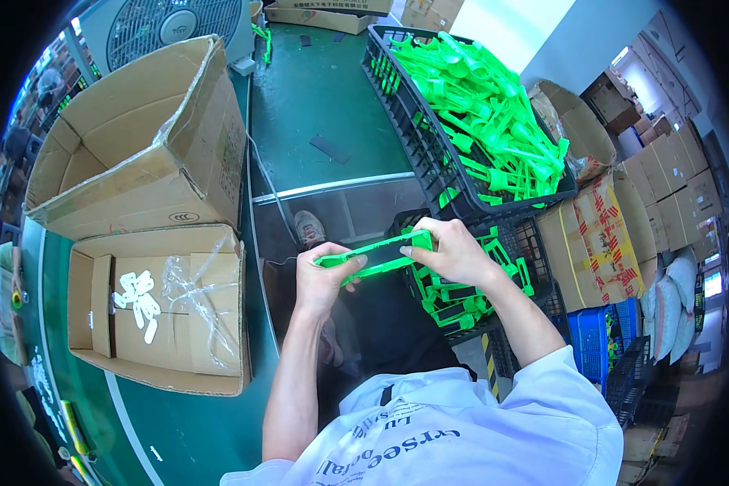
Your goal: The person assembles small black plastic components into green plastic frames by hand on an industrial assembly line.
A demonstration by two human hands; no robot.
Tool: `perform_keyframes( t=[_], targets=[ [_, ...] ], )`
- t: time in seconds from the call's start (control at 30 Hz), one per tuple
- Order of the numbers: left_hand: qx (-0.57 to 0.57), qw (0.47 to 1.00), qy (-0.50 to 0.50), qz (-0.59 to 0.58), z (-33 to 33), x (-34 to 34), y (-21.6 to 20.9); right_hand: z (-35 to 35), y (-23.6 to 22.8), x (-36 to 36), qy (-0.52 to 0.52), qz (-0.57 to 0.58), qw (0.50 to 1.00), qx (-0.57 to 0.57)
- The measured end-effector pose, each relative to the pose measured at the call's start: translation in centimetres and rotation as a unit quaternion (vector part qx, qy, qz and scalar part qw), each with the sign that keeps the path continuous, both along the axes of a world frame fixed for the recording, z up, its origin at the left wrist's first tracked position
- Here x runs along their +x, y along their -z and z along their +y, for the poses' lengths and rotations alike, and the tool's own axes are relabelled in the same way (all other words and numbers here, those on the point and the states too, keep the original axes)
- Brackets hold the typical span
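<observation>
Green surface [316, 97] w/ boxes, crates. Green plastic part [374, 252] held over lap btwn both hands: left hand [326, 279] fingers pinch its left end, right hand [454, 253] fingers its right. Lower black crate [535, 243] of parts just beside; fuller upper crate [397, 105] behind.

**Green table and its load**

Green table [324, 97] runs from near left to far centre, with a metal edge strip on its near side at centre. Far left on it: large open cardboard box [138, 146], tilted, plastic liner inside. Near left: shallow open box [158, 312] holding white plastic pieces [136, 296] and clear film. Far right: black crate [417, 138] heaped with green plastic parts [486, 105]. Small dark flat piece [330, 149] lies on the bare top at centre. Fan [174, 24] at far edge.
</observation>
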State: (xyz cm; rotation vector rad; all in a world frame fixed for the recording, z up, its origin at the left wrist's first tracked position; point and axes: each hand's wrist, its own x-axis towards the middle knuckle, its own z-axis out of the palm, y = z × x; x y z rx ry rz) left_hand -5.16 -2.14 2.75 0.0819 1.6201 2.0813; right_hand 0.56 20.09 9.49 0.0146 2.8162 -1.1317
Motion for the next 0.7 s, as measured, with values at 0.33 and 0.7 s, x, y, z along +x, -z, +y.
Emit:
perform_keyframes(
  t=[0.33, 0.7],
  targets=[
    [-0.011, 1.0, -0.006, 0.017, -0.7, -0.3, 0.3, -1.3, -0.1, -0.5, 0.112, 0.011, 0.993, 0.029],
    [-0.053, 0.998, -0.027, 0.003, -0.6, 0.0, 0.1, -1.9, 0.4, -0.5, 0.102, 0.054, 0.991, 0.069]
  ],
)
